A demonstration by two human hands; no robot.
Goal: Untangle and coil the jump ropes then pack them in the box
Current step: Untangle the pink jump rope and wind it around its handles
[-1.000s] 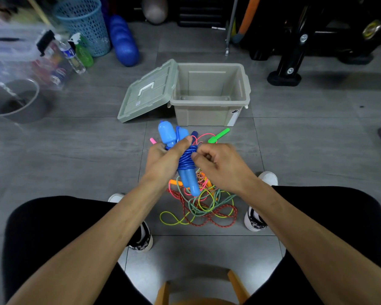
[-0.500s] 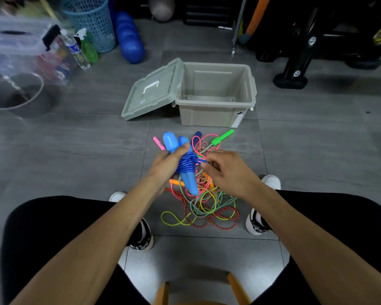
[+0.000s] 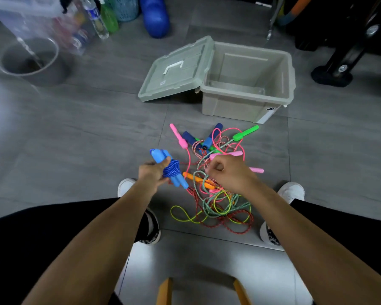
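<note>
Blue coiled rope point(image 3: 171, 170) sat gripped in the left hand point(image 3: 151, 172), long axis pointing up-left; the open box point(image 3: 246, 102) lay ahead-right (right hand point(image 3: 228, 172) curled, contents unclear).

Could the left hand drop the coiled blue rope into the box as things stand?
Probably yes. The left hand grips the coiled blue rope, the box stands open ahead, its lid leaning off to the side. Only the tangled ropes lie between, low on the floor.
</note>
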